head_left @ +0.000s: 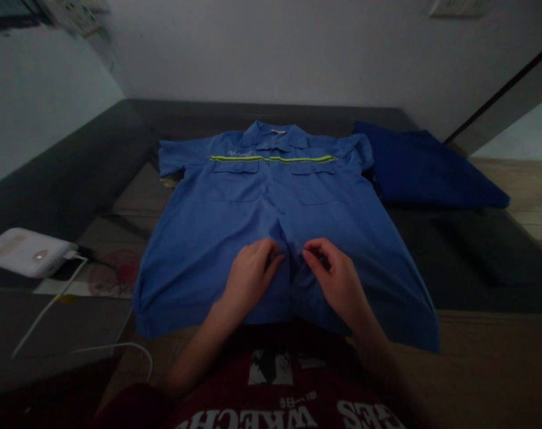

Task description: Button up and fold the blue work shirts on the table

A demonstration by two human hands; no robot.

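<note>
A blue short-sleeved work shirt (235,220) lies spread face up, its collar at the far side and its hem hanging towards me. A yellow-green stripe runs across the chest above two flap pockets. The upper buttons look fastened, while the front parts lower down. My left hand (254,268) is closed in a pinch at the left edge of this opening. On the other edge, my right hand (331,268) pinches the cloth between thumb and fingers. The fingertips partly hide the held cloth, and no button can be made out there.
A folded dark blue cloth (431,170) lies right of the shirt on the dark table (476,250). At left sits a white power bank (27,251) with a white cable (51,304) plugged in. A wall (271,59) stands behind, with a power strip (76,16) at upper left.
</note>
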